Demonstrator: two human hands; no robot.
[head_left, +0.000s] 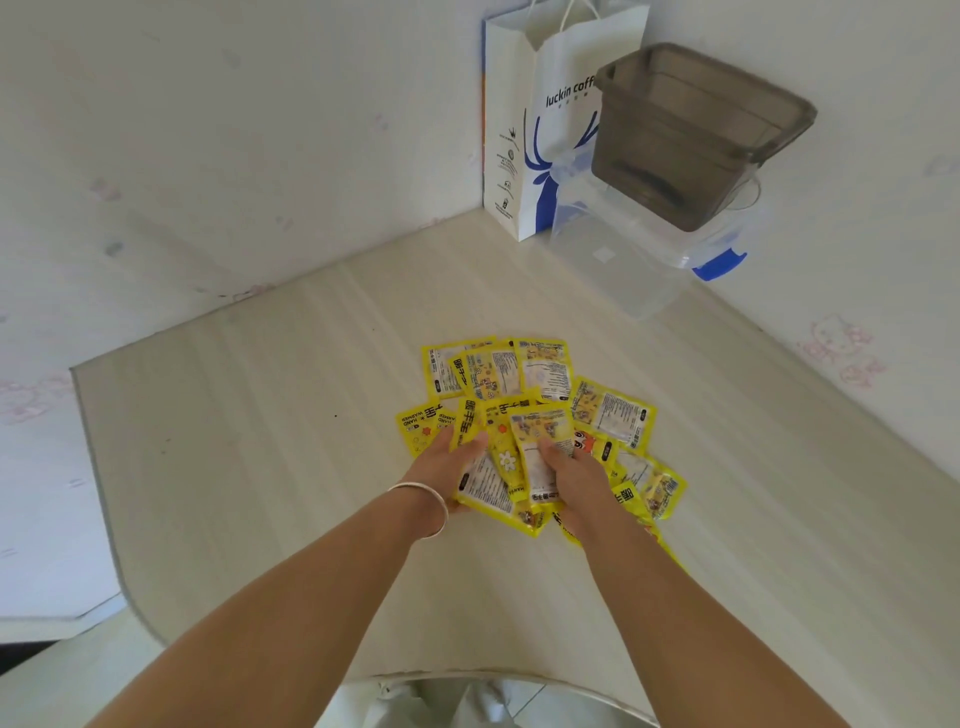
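Observation:
Several yellow hand-warmer packets (613, 410) lie spread in a loose pile in the middle of the pale wooden table (260, 441). My left hand (447, 462), with a silver bracelet on the wrist, grips a fanned bunch of packets (488, 483) from the left. My right hand (571, 478) holds the same bunch from the right, thumb on top of a packet (537, 431). More packets lie partly hidden under my right forearm.
A white Luckin Coffee paper bag (519, 130) stands in the far corner against the wall. Next to it a smoky grey plastic box (685, 135) sits on a clear container (623, 260) with a blue clip. Walls bound the table at the back and right.

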